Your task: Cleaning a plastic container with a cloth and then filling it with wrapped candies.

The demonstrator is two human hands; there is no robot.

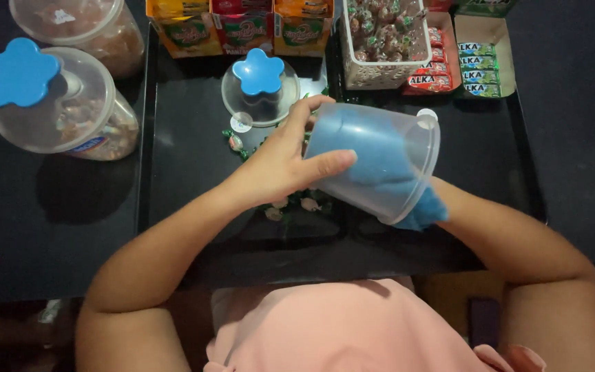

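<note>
Hands work over a black tray (173, 138) on the dark counter (36, 227). Left hand (280, 165) has its fingers wrapped around a clear plastic jar (380, 155), tipped on its side near the tray's front edge. Right hand is hidden inside the jar under a blue cloth (387, 172); I cannot tell how its fingers are set. Wrapped candies (290, 204) lie on the tray below. The jar's lid with a blue flower knob (259, 83) rests toward the tray's back edge. Two more jars (63, 103) with sweets stand at the counter's back left corner.
</note>
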